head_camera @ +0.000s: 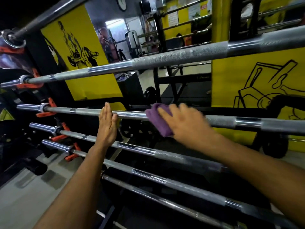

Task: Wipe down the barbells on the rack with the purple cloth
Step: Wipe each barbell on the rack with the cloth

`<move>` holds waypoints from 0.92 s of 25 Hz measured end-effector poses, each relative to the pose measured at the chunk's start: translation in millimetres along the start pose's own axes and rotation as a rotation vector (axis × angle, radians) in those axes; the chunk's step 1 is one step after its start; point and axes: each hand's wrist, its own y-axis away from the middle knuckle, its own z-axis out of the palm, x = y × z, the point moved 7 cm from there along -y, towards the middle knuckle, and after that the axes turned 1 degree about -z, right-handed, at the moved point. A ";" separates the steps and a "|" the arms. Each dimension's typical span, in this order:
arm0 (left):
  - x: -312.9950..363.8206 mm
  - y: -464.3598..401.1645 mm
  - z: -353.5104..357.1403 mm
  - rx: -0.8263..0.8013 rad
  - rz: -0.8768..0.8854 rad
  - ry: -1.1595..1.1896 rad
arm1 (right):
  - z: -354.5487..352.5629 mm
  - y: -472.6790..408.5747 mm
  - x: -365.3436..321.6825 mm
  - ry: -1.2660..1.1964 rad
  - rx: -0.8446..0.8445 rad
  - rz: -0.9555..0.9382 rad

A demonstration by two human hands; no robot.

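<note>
From the head view, the right hand (186, 123) presses the purple cloth (158, 119) onto the middle barbell (132, 115), so it should probably keep firm pressure while sliding, as the left hand (107, 124), fingers straight and together, steadies the bar.

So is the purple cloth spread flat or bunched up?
Bunched up: the purple cloth is wadded under the right hand against the barbell.
</note>
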 end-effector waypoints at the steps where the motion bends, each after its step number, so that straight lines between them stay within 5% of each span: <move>1: -0.2 0.0 0.5 0.012 0.003 0.008 | -4.0 19.5 16.1 0.009 -0.007 0.012; 6: -3.2 -1.9 6.6 0.055 0.026 0.032 | -18.5 68.3 56.9 0.090 0.072 0.128; 10: 0.3 -1.7 2.4 0.075 0.052 0.051 | 7.7 2.4 -3.3 0.098 -0.087 0.145; 16: -43.8 -12.6 -35.7 -0.015 0.159 -0.078 | -3.5 -62.3 -20.3 -0.257 -0.141 0.339; 23: -102.7 -42.8 -31.3 0.093 0.193 -0.021 | 43.1 -161.9 -143.0 -0.043 -0.118 0.191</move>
